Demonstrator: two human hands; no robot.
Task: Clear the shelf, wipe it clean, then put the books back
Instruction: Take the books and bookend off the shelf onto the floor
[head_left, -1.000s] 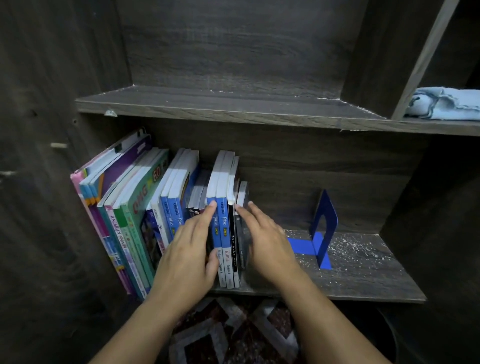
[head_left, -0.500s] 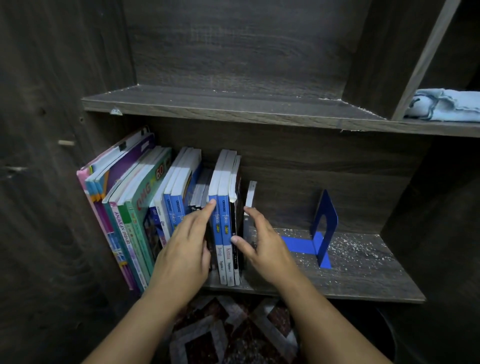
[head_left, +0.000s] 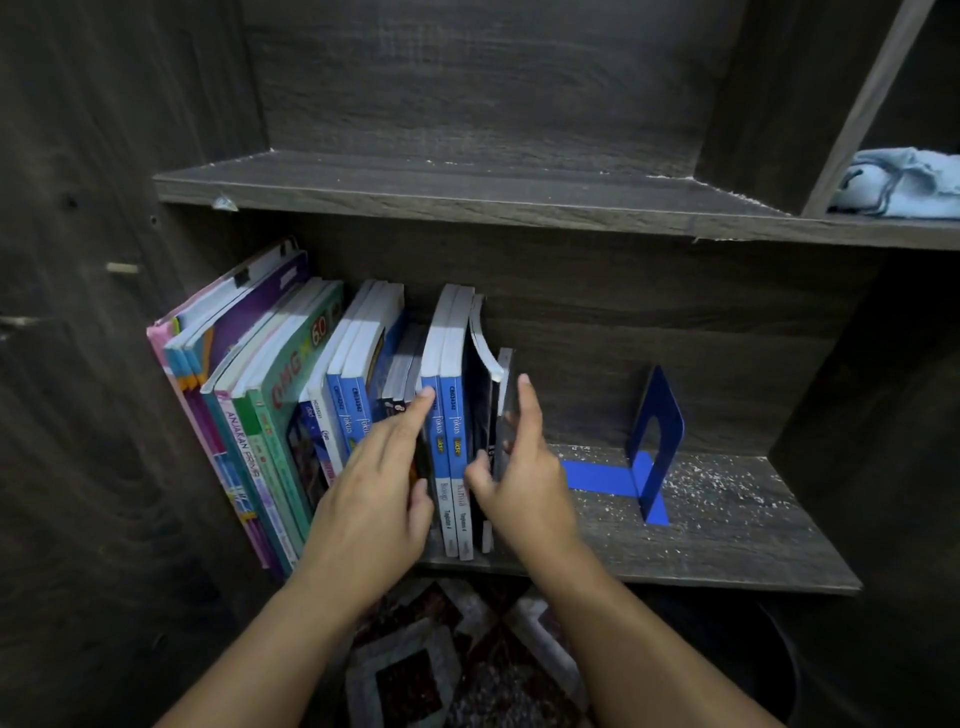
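A row of books (head_left: 291, 415) stands on the left half of the lower shelf (head_left: 727, 525), the leftmost ones leaning against the cabinet's side wall. The left hand (head_left: 374, 488) lies against the spines near the middle of the row, fingers fairly straight, its index fingertip touching 1 of 2 blue books (head_left: 448, 415). The right hand (head_left: 527, 483) grips the thin book (head_left: 505, 384) at the right end of the row, thumb on its left face and fingers up its right face; the book stands upright just beside the row. A blue bookend (head_left: 655, 436) stands well apart to the right, and pale specks lie scattered on the shelf around it. A light blue cloth (head_left: 904, 182) lies bunched on the upper shelf (head_left: 467, 202), at the far right. A patterned rug (head_left: 457, 670) shows below.
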